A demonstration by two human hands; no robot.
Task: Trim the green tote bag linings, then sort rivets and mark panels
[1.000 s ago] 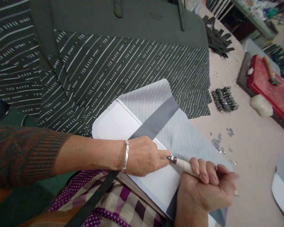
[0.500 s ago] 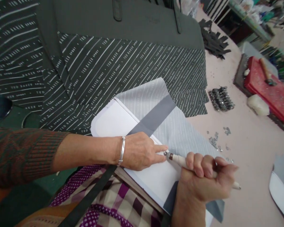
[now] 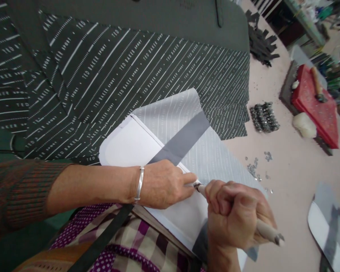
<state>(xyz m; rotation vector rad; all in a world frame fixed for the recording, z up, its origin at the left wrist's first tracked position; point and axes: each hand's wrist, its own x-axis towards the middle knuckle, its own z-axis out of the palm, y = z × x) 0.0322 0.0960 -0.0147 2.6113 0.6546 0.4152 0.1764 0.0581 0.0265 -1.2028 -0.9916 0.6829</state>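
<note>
My left hand (image 3: 166, 185) lies palm down on a white-backed fabric panel (image 3: 124, 145), index and middle fingers stretched toward a tool's metal tip. My right hand (image 3: 238, 215) is wrapped around that long tool with a pale handle (image 3: 265, 230); its exact kind I cannot make out. The tip meets the panel's stitched edge beside my left fingertips, where the fingers partly hide the contact point. A grey strip (image 3: 184, 136) crosses the panel and its light grey patterned lining (image 3: 215, 155). The work rests on a board (image 3: 164, 230) over my lap.
Dark printed bag pieces (image 3: 147, 75) cover the table's far left. Rightward on the pink table (image 3: 289, 177) are black strips (image 3: 262, 43), metal fittings (image 3: 265, 117), scattered small metal bits (image 3: 253, 168), a red block (image 3: 316, 105) bearing a hammer (image 3: 319, 85), and another panel (image 3: 325, 226).
My right hand has rolled over and closed farther forward on the tool, whose back end has swung lower. My left fingers have drawn closer together. The small metal ring between them is now hidden.
</note>
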